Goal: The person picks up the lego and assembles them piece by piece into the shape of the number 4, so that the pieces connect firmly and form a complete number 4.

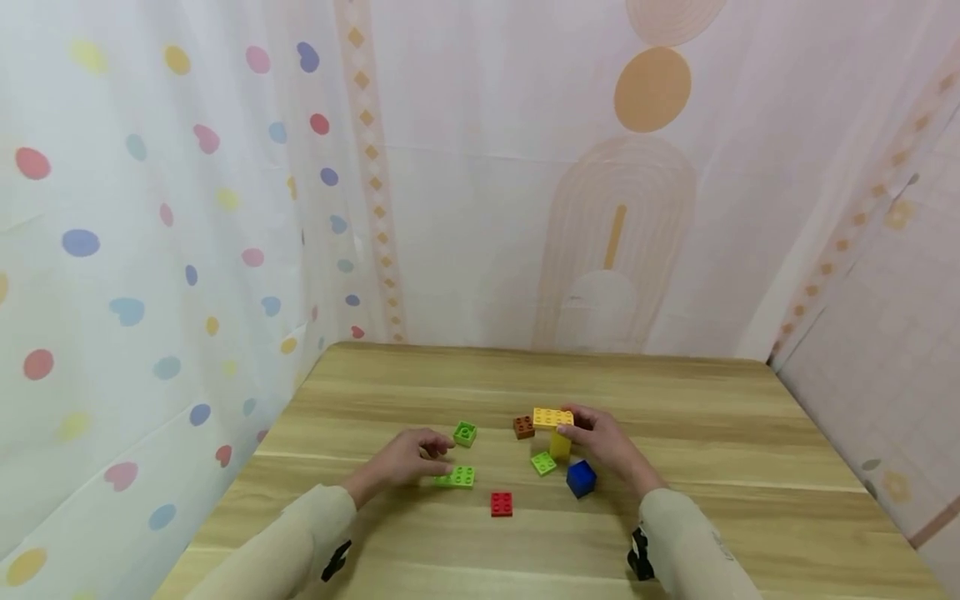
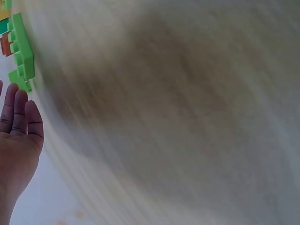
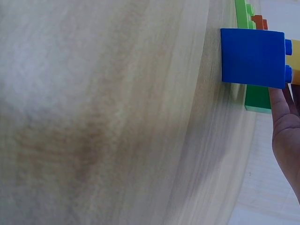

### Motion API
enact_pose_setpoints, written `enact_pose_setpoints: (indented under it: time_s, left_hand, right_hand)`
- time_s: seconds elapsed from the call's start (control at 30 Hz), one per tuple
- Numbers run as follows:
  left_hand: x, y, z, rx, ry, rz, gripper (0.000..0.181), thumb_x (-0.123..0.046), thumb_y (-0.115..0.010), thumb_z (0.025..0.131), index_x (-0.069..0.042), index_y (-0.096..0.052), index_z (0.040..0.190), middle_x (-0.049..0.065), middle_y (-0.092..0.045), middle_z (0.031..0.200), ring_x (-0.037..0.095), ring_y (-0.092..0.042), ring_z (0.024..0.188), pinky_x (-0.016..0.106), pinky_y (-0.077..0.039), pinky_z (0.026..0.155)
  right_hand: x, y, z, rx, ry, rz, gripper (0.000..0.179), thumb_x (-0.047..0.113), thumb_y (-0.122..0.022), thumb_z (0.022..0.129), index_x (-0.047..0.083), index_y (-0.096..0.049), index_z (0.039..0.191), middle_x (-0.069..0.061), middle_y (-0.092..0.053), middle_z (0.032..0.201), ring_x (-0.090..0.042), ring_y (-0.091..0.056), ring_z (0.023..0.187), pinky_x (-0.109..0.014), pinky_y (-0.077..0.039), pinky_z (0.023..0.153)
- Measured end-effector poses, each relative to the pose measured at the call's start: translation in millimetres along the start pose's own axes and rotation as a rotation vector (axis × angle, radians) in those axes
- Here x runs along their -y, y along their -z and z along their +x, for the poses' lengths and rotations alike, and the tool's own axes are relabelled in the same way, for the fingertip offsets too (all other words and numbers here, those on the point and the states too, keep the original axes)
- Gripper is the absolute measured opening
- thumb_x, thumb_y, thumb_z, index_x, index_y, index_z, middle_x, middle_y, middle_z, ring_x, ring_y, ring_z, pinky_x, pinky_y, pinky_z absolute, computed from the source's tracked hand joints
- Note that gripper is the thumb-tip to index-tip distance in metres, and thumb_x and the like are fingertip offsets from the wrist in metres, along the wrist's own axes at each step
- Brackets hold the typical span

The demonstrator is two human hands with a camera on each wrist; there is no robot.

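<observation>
In the head view my right hand (image 1: 607, 442) holds a flat yellow brick (image 1: 552, 417) by its right end, thumb at the front edge. Under that brick stands a yellow block (image 1: 559, 447). A blue block (image 1: 581, 479) sits just in front of the right hand; in the right wrist view it covers part of the yellow piece and of a dark green block (image 3: 257, 99). My left hand (image 1: 405, 460) hovers low at the left, fingers loosely bent. Its thumb overlaps the left end of a long light green brick (image 1: 462, 477). Past its fingertips lies a small green brick (image 1: 465, 433).
A brown brick (image 1: 523, 427) lies left of the yellow pieces. A flat light green brick (image 1: 543, 463) is in front of them, and a red brick (image 1: 502, 504) lies nearest me. The wooden table (image 1: 420, 550) meets patterned curtains (image 1: 465, 250) at its back and sides.
</observation>
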State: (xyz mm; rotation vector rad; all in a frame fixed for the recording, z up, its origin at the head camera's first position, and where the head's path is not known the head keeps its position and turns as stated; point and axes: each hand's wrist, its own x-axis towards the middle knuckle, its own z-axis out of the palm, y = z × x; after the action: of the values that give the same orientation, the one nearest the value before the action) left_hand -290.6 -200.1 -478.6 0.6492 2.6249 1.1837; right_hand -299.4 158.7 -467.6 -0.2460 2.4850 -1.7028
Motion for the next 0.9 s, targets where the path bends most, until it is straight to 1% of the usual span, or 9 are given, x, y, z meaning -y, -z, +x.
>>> enact_pose_setpoints:
  time_s: [0.17,0.27,0.4,0.57,0.73,0.9]
  left_hand:
    - [3.0,-3.0,-0.1,0.014,0.028,-0.02,0.044,-0.026,-0.08,0.085,-0.004,-0.067,0.121,0.002,-0.065,0.104,0.018,-0.058,0.097,0.04,-0.048,0.086]
    - [7.4,-5.5,-0.6,0.018,0.026,-0.014,0.045,-0.026,-0.081,0.084,-0.005,-0.067,0.121,0.001,-0.065,0.105,0.018,-0.057,0.098,0.038,-0.048,0.086]
    - [10.8,-7.3,-3.3,0.02,0.01,-0.009,0.047,-0.026,-0.083,0.081,-0.005,-0.067,0.12,0.0,-0.064,0.105,0.018,-0.056,0.097,0.037,-0.046,0.085]
    - [10.5,-9.8,-6.3,0.015,-0.007,-0.011,0.048,-0.026,-0.086,0.079,-0.006,-0.068,0.119,0.0,-0.063,0.105,0.018,-0.055,0.098,0.036,-0.045,0.085]
    - [9.6,-11.7,-5.8,0.026,-0.023,0.007,0.046,-0.026,-0.086,0.079,-0.008,-0.069,0.117,-0.001,-0.061,0.106,0.017,-0.054,0.098,0.033,-0.044,0.085]
    - [8.4,-14.3,-5.9,0.025,-0.047,0.023,0.044,-0.025,-0.086,0.079,-0.007,-0.069,0.116,0.001,-0.059,0.107,0.018,-0.052,0.098,0.034,-0.044,0.086]
  right_hand:
    - [0.0,1.3,0.8,0.004,0.001,0.001,0.042,0.02,-0.068,0.096,0.004,-0.06,0.134,-0.007,-0.064,0.116,-0.019,-0.058,0.1,-0.036,-0.051,0.09]
    - [0.2,1.3,0.0,-0.003,0.0,-0.003,0.043,0.02,-0.068,0.096,0.003,-0.059,0.134,-0.007,-0.064,0.115,-0.018,-0.058,0.099,-0.036,-0.052,0.09]
    - [1.6,0.9,-1.0,-0.002,-0.004,-0.011,0.043,0.021,-0.067,0.096,0.004,-0.059,0.134,-0.007,-0.063,0.115,-0.019,-0.058,0.1,-0.037,-0.052,0.09]
    - [2.9,0.6,-2.8,0.008,-0.011,-0.001,0.043,0.023,-0.068,0.096,0.005,-0.06,0.135,-0.007,-0.063,0.116,-0.02,-0.058,0.101,-0.038,-0.051,0.092]
    - [2.1,1.4,-2.7,0.009,-0.016,0.003,0.043,0.022,-0.068,0.096,0.005,-0.06,0.134,-0.007,-0.063,0.116,-0.019,-0.058,0.101,-0.037,-0.051,0.091]
    - [1.5,2.8,-2.8,0.004,-0.004,-0.017,0.045,0.023,-0.068,0.096,0.004,-0.059,0.136,-0.01,-0.063,0.117,-0.021,-0.058,0.102,-0.037,-0.051,0.09]
